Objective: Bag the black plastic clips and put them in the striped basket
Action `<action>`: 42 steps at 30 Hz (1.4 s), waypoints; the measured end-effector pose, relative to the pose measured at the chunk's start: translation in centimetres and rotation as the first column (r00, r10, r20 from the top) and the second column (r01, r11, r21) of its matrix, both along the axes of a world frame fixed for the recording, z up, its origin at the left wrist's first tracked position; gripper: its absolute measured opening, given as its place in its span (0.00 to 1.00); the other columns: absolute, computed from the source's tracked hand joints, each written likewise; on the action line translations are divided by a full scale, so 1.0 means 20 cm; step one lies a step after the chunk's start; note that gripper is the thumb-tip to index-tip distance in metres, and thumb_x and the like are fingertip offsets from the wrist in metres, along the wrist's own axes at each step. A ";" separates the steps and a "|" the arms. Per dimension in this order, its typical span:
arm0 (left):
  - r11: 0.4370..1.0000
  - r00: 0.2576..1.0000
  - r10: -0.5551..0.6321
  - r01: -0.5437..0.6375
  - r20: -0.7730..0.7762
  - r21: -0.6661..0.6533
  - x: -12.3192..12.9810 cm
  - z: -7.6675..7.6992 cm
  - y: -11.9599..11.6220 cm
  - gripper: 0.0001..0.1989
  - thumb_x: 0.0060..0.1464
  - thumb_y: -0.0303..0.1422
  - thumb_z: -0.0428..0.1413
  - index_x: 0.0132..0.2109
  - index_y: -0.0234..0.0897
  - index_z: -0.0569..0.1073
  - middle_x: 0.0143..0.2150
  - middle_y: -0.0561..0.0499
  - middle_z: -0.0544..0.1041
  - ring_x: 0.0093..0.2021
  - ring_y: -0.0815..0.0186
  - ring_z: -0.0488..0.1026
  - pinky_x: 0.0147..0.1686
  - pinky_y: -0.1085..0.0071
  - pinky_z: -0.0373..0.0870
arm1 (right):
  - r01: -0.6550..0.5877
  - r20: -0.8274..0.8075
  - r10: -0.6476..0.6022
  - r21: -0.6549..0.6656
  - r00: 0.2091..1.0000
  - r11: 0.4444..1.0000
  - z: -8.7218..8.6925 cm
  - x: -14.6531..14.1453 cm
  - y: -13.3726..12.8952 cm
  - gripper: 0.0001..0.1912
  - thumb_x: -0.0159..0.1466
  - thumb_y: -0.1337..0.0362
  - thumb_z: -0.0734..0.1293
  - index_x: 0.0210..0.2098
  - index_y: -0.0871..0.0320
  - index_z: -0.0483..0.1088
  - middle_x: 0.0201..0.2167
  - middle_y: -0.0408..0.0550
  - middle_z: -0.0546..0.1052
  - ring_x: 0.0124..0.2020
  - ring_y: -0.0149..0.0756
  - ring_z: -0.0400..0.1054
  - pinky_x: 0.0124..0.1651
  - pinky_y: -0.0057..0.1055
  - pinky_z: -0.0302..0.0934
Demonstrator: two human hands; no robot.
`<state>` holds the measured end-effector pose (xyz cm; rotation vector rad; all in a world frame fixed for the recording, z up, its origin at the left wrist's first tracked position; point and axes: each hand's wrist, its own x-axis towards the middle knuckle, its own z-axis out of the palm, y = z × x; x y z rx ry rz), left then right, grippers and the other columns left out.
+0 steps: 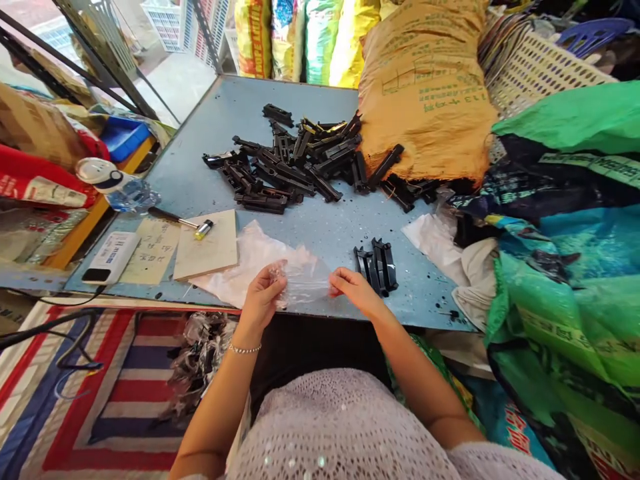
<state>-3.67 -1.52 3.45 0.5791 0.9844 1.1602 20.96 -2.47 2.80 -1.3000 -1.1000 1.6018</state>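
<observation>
Blue table [320,227], a heap of black plastic parts [285,170] at the upper middle, and a clear plastic bag [307,285] at the lower middle.
The bag runs long from side to side, with the left hand [265,293] pinching its left end and the right hand [356,290] its right; I cannot tell which end opens. A small set of black parts [384,263] lies just beside the right hand, the nearer one. Its long sides run up and down the frame, tops leaning a bit left.
</observation>
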 end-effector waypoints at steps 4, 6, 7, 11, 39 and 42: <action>0.990 0.990 -0.119 0.123 -0.074 0.061 0.07 0.03 0.01 0.23 0.41 0.35 0.73 0.47 0.41 0.81 0.35 0.53 0.78 0.33 0.71 0.71 0.35 0.76 0.68 | 0.144 0.136 -0.175 0.212 0.975 0.967 0.07 0.14 0.03 0.26 0.63 0.37 0.66 0.41 0.54 0.73 0.38 0.48 0.77 0.43 0.39 0.73 0.46 0.37 0.70; 0.975 0.973 -0.193 0.204 -0.125 0.085 0.10 0.04 0.02 0.22 0.43 0.35 0.72 0.47 0.41 0.81 0.39 0.51 0.79 0.37 0.69 0.73 0.38 0.74 0.69 | 0.110 0.164 -0.171 0.327 0.972 0.939 0.14 0.14 0.05 0.29 0.63 0.40 0.69 0.55 0.51 0.70 0.51 0.52 0.77 0.52 0.42 0.72 0.53 0.39 0.69; 0.965 0.962 -0.230 0.245 -0.148 0.093 0.11 0.03 0.02 0.22 0.43 0.35 0.72 0.48 0.41 0.81 0.42 0.50 0.80 0.39 0.67 0.73 0.40 0.73 0.69 | 0.037 0.193 -0.111 0.352 0.975 0.935 0.16 0.13 0.07 0.33 0.61 0.43 0.71 0.61 0.49 0.67 0.56 0.52 0.75 0.53 0.42 0.72 0.54 0.40 0.68; 0.929 0.913 -0.319 0.355 -0.256 0.107 0.07 0.03 0.01 0.24 0.46 0.36 0.70 0.53 0.41 0.80 0.44 0.48 0.79 0.41 0.65 0.74 0.42 0.71 0.69 | -0.044 0.188 -0.006 0.257 0.982 0.965 0.20 0.04 0.15 0.25 0.59 0.52 0.74 0.54 0.52 0.73 0.40 0.47 0.80 0.37 0.36 0.74 0.44 0.36 0.70; 0.721 0.556 0.646 -0.221 -0.523 0.657 0.14 -0.05 0.02 0.22 0.52 0.38 0.67 0.51 0.40 0.70 0.47 0.48 0.70 0.48 0.63 0.69 0.52 0.65 0.67 | 0.296 -0.143 -0.297 -0.028 0.944 0.955 -0.06 -0.14 0.07 0.26 0.46 0.47 0.81 0.24 0.54 0.63 0.19 0.36 0.68 0.22 0.28 0.60 0.27 0.28 0.57; 0.748 0.550 0.569 -0.037 -0.611 0.663 0.14 -0.03 -0.02 0.19 0.54 0.41 0.66 0.50 0.40 0.72 0.50 0.44 0.70 0.55 0.57 0.67 0.58 0.60 0.64 | 0.232 -0.212 -0.230 -0.018 0.950 0.973 -0.04 -0.16 0.07 0.26 0.48 0.46 0.80 0.26 0.53 0.63 0.22 0.36 0.70 0.24 0.29 0.64 0.29 0.28 0.61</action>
